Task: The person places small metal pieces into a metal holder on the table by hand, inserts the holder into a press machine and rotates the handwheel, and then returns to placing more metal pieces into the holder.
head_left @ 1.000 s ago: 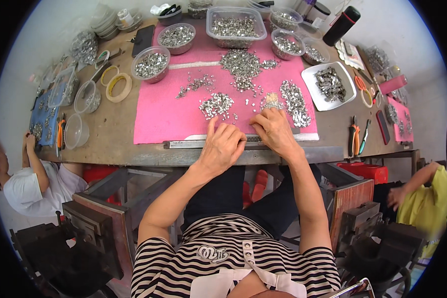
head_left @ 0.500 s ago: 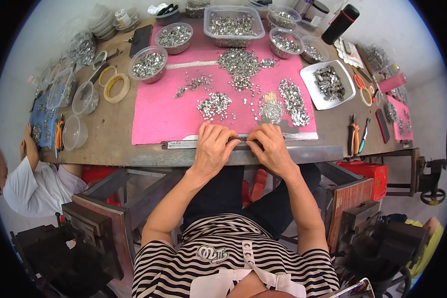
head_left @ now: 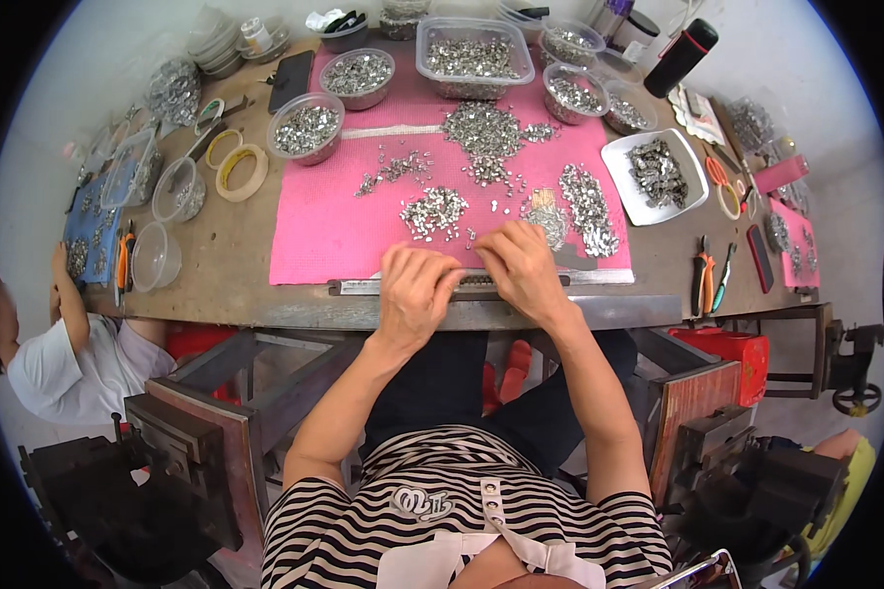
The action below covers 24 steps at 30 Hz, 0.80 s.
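A long narrow metal bar lies along the near edge of the pink mat, with a dark row of small links or pieces on it between my hands. My left hand rests over the bar, thumb and fingers pinched together; what they hold, if anything, is hidden. My right hand is raised just beyond the bar, its fingertips closed together near a few loose metal bits. Any piece in it is too small to make out. Heaps of small silvery metal pieces lie just past my hands.
Tubs of metal pieces line the back, with a larger rectangular one. At right are a white dish, pliers and a black flask. Tape rolls lie left. Another person sits far left.
My right hand has lifted off the bar and moved slightly away toward the loose pieces, uncovering the row on the bar. My left hand stays at the bar. The view has shifted slightly.
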Tool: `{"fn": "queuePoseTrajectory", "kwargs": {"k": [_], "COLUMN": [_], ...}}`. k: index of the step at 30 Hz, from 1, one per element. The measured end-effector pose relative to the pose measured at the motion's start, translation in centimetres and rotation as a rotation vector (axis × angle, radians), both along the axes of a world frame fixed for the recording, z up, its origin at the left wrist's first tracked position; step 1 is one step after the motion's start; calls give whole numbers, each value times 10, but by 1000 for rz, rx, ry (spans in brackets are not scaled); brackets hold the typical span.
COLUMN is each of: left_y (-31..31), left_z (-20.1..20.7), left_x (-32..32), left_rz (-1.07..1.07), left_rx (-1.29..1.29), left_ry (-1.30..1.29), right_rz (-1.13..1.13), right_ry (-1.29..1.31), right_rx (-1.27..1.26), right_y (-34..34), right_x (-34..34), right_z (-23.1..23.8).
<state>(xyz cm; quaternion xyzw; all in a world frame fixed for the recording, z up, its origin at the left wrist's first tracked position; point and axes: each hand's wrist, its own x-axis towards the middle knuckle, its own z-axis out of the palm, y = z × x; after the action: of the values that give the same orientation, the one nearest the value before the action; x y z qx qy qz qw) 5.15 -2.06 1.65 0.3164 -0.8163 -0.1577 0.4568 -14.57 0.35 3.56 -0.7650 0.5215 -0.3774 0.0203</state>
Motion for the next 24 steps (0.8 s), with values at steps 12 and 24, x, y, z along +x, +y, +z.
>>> {"fn": "queuePoseTrajectory", "kwargs": {"k": [12, 24], "left_y": [-39, -47], "left_z": [4, -1], "left_x": [38, 32], "left_rz": [264, 196], "left_rx": [39, 21], "left_ry": [-255, -312], "right_rz": [-38, -27], "right_ry": [231, 106], "right_rx": [-46, 17], "right_y": [-31, -24], "right_x": [19, 9], "right_z": [-9, -8]}}
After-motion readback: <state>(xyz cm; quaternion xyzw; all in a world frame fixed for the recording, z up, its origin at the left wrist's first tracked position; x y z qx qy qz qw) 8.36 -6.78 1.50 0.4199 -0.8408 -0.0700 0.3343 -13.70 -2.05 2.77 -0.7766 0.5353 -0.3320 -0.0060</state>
